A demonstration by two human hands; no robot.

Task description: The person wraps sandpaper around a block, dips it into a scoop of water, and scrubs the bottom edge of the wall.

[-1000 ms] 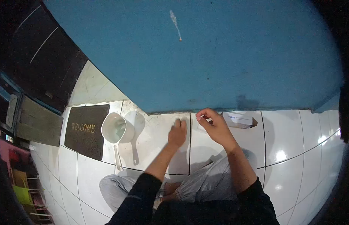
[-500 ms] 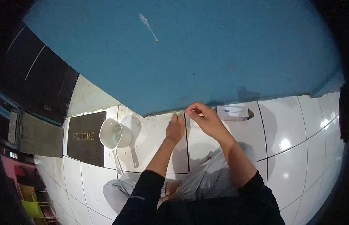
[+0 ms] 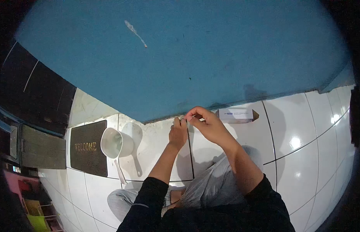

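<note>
Beside the foot of the blue wall, my left hand (image 3: 178, 133) is closed, its fingertips bunched and pointing toward the wall. My right hand (image 3: 208, 124) is pinched, thumb against fingers, and its tips come right up to those of my left. Whatever lies between the fingertips is too small or hidden to name. A white box (image 3: 236, 115) with purple print lies on the floor to the right of my right hand. On the left stands a white dipper (image 3: 127, 144) with a long handle; what is inside it cannot be made out clearly.
A dark doormat (image 3: 88, 158) reading WELCOME lies left of the dipper. The blue wall (image 3: 226, 50) rises directly ahead of the white tiled floor (image 3: 296, 174). My bent legs in grey trousers (image 3: 211, 183) are below my arms. A green chair (image 3: 39, 223) is at lower left.
My right hand has come closer to my left, so the fingertips now almost meet or touch. The view has shifted slightly; the dipper and the box stay on the floor.
</note>
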